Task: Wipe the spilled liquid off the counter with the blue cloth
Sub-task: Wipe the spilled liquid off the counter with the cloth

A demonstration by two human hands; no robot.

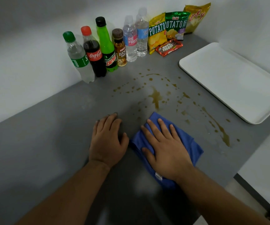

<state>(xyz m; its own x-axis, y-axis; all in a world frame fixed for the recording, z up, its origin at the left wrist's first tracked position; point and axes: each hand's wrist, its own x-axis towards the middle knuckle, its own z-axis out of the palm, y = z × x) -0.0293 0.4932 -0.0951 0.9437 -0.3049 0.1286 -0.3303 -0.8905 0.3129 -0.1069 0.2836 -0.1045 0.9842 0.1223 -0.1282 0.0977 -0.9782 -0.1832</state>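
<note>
Blue cloth [186, 143] under flat right hand [166, 150], fingers spread, left hand [108, 143] flat on counter [41, 151]

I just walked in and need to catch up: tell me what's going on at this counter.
A person is cleaning up a spill. Their right hand presses flat on the blue cloth, which lies on the grey counter; the left hand rests flat on the counter beside it. Brown spilled liquid spreads ahead and to the right of the cloth, not yet wiped. Along the wall stand bottles and snack bags; a white tray sits at right.
</note>
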